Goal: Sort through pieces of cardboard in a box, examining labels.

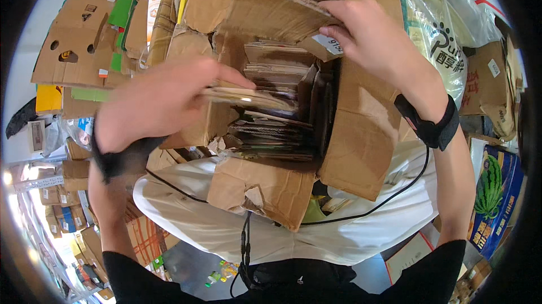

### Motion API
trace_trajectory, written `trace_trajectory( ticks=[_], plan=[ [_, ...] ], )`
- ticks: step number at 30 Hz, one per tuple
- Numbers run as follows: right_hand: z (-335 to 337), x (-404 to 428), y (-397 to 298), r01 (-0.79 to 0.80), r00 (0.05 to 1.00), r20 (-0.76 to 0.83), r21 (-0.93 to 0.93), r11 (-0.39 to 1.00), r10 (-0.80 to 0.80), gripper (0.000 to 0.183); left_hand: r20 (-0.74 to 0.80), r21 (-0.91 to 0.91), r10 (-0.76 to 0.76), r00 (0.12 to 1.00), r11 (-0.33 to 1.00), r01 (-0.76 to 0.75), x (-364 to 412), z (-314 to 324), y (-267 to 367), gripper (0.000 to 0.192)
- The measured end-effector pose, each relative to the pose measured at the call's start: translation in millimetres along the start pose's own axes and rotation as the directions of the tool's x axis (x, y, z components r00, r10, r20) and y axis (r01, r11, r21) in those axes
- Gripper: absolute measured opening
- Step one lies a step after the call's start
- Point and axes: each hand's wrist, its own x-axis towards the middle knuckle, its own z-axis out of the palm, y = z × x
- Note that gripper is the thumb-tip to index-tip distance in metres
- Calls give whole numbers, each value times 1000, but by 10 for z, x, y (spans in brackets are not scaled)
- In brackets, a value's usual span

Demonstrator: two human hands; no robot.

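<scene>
An open cardboard box (364, 134) stands between my knees, its flaps folded outward. Flattened cardboard pieces (275, 134) are packed on edge inside it. Over the box's left side, my left hand (169, 88), slightly blurred, grips a thin stack of folded cardboard (254, 97), one finger stretched along its top. At the upper right, my right hand (360, 28) pinches the edge of a flat cardboard piece (279, 13) between thumb and fingers. That piece is tilted above the far side of the box, and a white printed label (328, 44) shows beneath my right hand.
Flattened cartons (72, 45) lean in a pile at the left. A clear plastic bag (436, 45) bulges at the upper right, above a blue carton with a watermelon picture (495, 202). Black cables (245, 244) cross my lap. Small plastic bottles (220, 276) lie on the floor.
</scene>
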Motion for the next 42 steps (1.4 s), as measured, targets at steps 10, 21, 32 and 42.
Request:
trace_trajectory(
  ticks=[10,21,32,42],
  plan=[
    [285,88,-102,-134,990,64,203,970,123,17,-252,-168,-50,966,986,8,-121,415,171,64],
    [508,-223,-124,-309,874,408,51,950,263,23,-432,-442,-307,848,892,98,-945,256,744,50],
    [-535,258,-797,-352,878,108,806,476,467,30,-756,-610,-648,92,647,-457,-939,889,-169,27],
    [282,677,-1609,-321,885,447,389,863,128,42,-618,-708,-675,403,256,-658,-972,972,-166,39]
  ],
)
